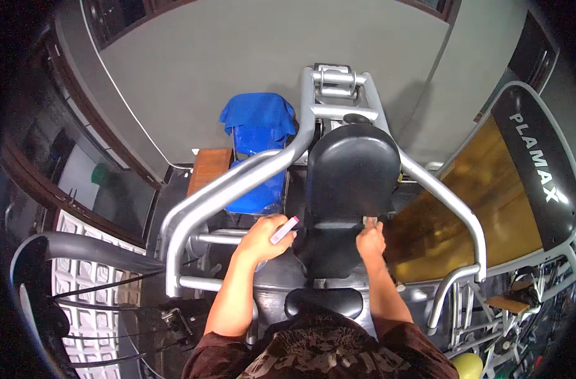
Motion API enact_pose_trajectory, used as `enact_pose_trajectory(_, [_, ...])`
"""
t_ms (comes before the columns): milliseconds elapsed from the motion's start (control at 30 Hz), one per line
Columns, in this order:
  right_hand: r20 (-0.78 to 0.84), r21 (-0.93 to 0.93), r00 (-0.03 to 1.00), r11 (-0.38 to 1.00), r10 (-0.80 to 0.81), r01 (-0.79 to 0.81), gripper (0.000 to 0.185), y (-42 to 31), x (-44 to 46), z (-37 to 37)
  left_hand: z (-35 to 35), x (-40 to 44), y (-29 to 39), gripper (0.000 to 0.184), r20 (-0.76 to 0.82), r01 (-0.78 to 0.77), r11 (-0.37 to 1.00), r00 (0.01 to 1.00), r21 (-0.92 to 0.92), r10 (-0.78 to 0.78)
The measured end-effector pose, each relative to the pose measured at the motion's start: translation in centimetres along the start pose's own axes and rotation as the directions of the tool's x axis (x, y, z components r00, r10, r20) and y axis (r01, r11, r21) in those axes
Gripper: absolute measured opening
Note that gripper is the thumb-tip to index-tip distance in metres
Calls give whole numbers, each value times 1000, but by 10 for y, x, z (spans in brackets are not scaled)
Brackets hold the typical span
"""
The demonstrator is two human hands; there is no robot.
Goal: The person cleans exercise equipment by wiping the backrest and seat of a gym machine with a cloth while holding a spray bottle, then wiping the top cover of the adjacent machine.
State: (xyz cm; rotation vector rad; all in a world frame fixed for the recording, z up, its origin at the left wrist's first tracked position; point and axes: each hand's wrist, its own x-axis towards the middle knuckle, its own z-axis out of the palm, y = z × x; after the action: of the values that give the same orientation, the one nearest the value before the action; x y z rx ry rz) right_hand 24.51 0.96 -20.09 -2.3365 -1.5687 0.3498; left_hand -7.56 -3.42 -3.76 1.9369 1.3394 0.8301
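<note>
PLAMAX on the panel (pixel 490 189), a pale stick (pixel 284 230) in the left hand (pixel 263 241)

In the head view, the one word I can read plainly is "PLAMAX", in white capitals running down the black edging at the right of the frame; the rest of that panel is a shiny brownish gold. The dark shirt (pixel 319 350) at the bottom centre carries a pale print, but I can't make out any words in it. On the stick, I see no lettering I could read.

Both forearms reach up from the lower edge, well apart, with the dark pad between them. The left hand, just left of the frame's centre, is closed around the stick, back of the hand upward; the stick slants up to the right, its reddish-pink end highest. The right hand (pixel 370 242), right of centre, has its fingers bunched and pointing up near the lower right edge of the black backrest (pixel 353 167). A small pale bit shows by its fingertips; whether they pinch it, I can't tell.

Silver tubing (pixel 231 186) sweeps down either side of the backrest. In the upper left of centre, a blue cloth (pixel 258 112) hangs over the top of a blue chair (pixel 255 196).
</note>
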Motion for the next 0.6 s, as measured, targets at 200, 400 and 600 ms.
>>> enact_pose_trajectory(200, [307,-41,904,945,-298,326,45,-100,-43,13,2,-1,-5,22,-26,-2,1000,1000,31,2])
enact_pose_trajectory(400, [345,-15,889,945,-303,328,48,-95,-48,-10,2,-13,-18,23,-51,54,997,997,60,-51])
enact_pose_trajectory(600, [128,-70,983,988,-129,139,47,-3,-5,-32,0,-5,-8,23,-35,84,995,996,54,-82])
